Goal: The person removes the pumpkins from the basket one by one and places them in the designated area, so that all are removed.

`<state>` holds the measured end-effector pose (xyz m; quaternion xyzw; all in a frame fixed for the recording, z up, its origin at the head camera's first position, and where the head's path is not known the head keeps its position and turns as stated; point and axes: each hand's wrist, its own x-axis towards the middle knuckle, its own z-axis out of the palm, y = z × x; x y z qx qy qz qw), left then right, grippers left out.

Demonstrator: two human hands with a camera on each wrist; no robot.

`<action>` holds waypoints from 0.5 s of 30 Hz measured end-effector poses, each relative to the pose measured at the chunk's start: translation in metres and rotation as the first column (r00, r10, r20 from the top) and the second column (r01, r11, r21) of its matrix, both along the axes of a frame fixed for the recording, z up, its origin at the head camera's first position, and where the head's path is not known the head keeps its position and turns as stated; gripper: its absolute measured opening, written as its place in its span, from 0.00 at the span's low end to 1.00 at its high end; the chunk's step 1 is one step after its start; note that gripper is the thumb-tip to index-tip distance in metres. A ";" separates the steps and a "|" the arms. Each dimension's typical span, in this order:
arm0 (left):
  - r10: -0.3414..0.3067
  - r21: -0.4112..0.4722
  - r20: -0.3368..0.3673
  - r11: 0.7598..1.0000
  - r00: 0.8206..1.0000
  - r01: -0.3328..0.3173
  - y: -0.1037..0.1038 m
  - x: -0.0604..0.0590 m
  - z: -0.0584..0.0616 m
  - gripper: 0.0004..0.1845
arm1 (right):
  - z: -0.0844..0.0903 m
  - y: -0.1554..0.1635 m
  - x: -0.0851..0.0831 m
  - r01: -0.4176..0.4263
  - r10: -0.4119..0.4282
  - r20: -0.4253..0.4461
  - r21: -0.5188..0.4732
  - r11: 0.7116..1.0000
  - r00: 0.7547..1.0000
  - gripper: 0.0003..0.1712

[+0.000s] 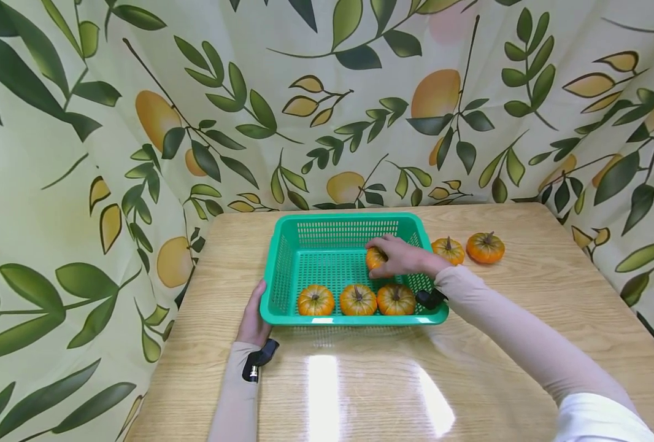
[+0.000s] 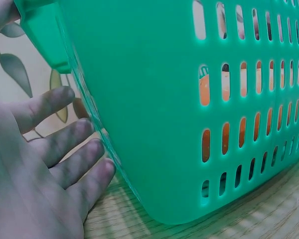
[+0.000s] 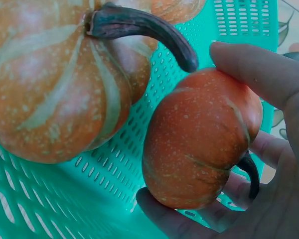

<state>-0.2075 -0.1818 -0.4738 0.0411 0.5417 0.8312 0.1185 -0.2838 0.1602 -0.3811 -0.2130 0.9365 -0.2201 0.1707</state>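
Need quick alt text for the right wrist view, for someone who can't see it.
The right hand grips a small orange pumpkin over the floor of the green basket. A larger-looking pumpkin with a dark curved stem fills the upper left, close to the camera.

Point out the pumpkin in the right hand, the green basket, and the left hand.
pumpkin in the right hand (image 3: 202,142), right wrist view, on its orange side.
green basket (image 1: 354,320), head view, on its near rim.
left hand (image 1: 253,319), head view, on the back of the hand.
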 end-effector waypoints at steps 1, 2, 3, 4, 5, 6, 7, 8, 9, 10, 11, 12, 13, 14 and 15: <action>0.003 0.001 0.001 1.000 1.000 -0.003 0.000 0.000 0.000 0.35 | 0.000 0.000 0.000 0.001 -0.001 -0.001 0.000 1.000 1.000 0.40; 0.005 0.000 0.000 1.000 1.000 -0.005 0.000 0.000 0.000 0.35 | 0.001 0.000 0.000 0.003 -0.003 -0.002 -0.003 1.000 1.000 0.40; 0.005 0.003 -0.001 1.000 1.000 -0.005 0.000 0.000 0.000 0.35 | 0.001 0.000 0.000 0.005 -0.005 0.000 -0.006 1.000 1.000 0.41; 0.004 0.002 -0.002 1.000 1.000 -0.004 0.000 0.000 0.000 0.36 | 0.001 0.000 0.000 0.006 -0.006 0.002 -0.008 1.000 1.000 0.42; 0.001 0.005 -0.003 1.000 1.000 -0.001 0.000 0.000 0.000 0.36 | 0.001 0.000 0.000 0.009 -0.009 0.004 -0.010 1.000 1.000 0.42; -0.002 0.004 -0.002 1.000 1.000 0.002 -0.001 0.000 0.000 0.36 | 0.001 0.000 0.000 0.015 -0.015 0.008 -0.013 1.000 1.000 0.43; -0.006 0.003 -0.005 1.000 1.000 0.006 -0.001 0.000 -0.001 0.36 | 0.001 0.000 0.001 0.018 -0.018 0.006 -0.013 1.000 1.000 0.43; -0.010 -0.001 -0.006 1.000 1.000 0.010 -0.001 0.000 -0.001 0.36 | 0.001 0.001 0.001 0.024 -0.024 0.002 -0.018 1.000 1.000 0.43; -0.012 -0.004 -0.006 1.000 1.000 0.012 -0.001 0.000 -0.001 0.36 | 0.002 0.001 0.001 0.027 -0.027 -0.002 -0.024 0.999 1.000 0.42; -0.014 -0.004 -0.006 1.000 1.000 0.014 -0.001 0.000 -0.001 0.36 | 0.003 0.001 0.002 0.034 -0.034 -0.007 -0.030 0.999 0.999 0.42; -0.015 -0.002 -0.002 1.000 1.000 0.015 -0.001 0.000 -0.002 0.36 | 0.004 0.001 0.002 0.034 -0.034 -0.016 -0.037 0.999 0.999 0.42; -0.012 -0.007 0.002 1.000 1.000 0.012 -0.001 0.000 -0.002 0.36 | 0.005 0.001 0.002 0.037 -0.038 -0.021 -0.044 0.998 0.999 0.41; -0.011 -0.007 0.006 1.000 1.000 0.011 -0.001 -0.001 -0.002 0.36 | 0.006 0.002 0.002 0.040 -0.041 -0.025 -0.048 0.998 0.999 0.41; -0.008 -0.007 0.011 1.000 1.000 0.008 -0.001 -0.001 -0.002 0.36 | 0.007 0.002 0.002 0.040 -0.041 -0.024 -0.054 0.998 0.999 0.41; -0.006 -0.006 0.013 1.000 1.000 0.007 -0.001 -0.001 -0.002 0.36 | 0.008 0.002 0.002 0.037 -0.038 -0.023 -0.055 0.998 0.999 0.41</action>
